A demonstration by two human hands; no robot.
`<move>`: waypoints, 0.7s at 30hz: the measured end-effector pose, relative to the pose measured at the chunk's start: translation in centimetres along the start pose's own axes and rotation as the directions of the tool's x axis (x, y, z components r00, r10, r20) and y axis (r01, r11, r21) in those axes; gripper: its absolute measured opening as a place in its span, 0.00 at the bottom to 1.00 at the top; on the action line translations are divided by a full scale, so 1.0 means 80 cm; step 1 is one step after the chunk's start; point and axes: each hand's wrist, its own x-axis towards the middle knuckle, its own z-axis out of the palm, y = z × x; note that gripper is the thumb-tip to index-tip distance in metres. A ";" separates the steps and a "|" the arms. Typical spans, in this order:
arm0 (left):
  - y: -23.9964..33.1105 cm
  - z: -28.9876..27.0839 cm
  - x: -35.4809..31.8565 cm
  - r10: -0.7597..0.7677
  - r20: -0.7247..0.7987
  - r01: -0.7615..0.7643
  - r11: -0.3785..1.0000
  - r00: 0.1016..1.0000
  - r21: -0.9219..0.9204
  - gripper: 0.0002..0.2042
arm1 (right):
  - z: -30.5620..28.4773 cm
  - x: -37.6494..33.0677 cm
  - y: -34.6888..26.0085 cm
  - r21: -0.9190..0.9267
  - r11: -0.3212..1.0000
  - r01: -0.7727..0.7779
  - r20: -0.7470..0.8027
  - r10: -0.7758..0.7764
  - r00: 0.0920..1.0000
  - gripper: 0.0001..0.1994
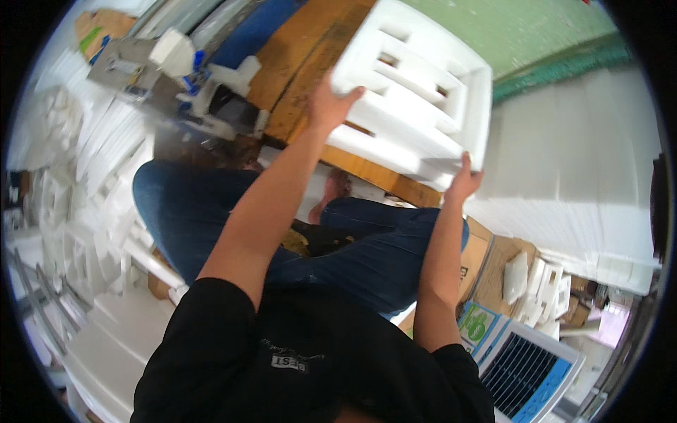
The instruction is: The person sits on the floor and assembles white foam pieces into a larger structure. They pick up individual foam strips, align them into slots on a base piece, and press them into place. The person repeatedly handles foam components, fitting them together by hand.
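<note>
A large white foam packing block (409, 116) with slots and recesses sits tilted over the wooden workbench (300, 60). At its left side, my left hand (331, 106) grips the edge, thumb on the upper face and the other fingers hidden. My right hand (464, 182) holds the near right corner, thumb up along the rim. Whether the block's underside touches the bench cannot be seen. Both forearms reach forward over my knees in blue jeans.
White foam sheets (571, 162) stand stacked on the right beside a green wall (543, 35). A machine with blue parts (201, 77) is at the bench's left. Foam pieces (63, 211) crowd the far left. Cardboard (493, 264) and a white-and-blue appliance (525, 370) lie to the lower right.
</note>
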 end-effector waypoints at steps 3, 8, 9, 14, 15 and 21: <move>-0.013 0.013 0.005 -0.020 -0.039 0.026 0.986 0.999 0.163 0.46 | 0.000 -0.001 0.002 0.121 0.993 -0.001 0.012 0.000 1.000 0.29; -0.021 0.015 0.007 -0.008 -0.022 0.010 0.996 1.000 0.094 0.47 | 0.000 -0.024 -0.032 0.174 0.985 -0.005 0.025 0.001 1.000 0.29; -0.022 0.015 0.007 -0.022 -0.017 0.023 0.998 1.000 0.061 0.47 | 0.001 -0.023 -0.031 0.144 0.989 0.005 0.012 -0.007 1.000 0.29; -0.034 0.017 0.013 -0.013 -0.011 0.013 1.000 1.000 -0.028 0.46 | -0.001 -0.012 -0.014 0.053 0.998 -0.015 0.000 0.015 1.000 0.30; -0.031 0.015 0.010 -0.006 -0.017 0.006 1.000 1.000 -0.024 0.46 | 0.000 -0.009 -0.009 0.062 0.998 0.023 0.005 -0.024 1.000 0.31; -0.031 0.013 0.011 0.041 -0.079 -0.038 0.999 0.996 0.035 0.43 | 0.010 -0.010 0.004 0.131 0.983 0.125 -0.044 -0.121 0.992 0.26</move>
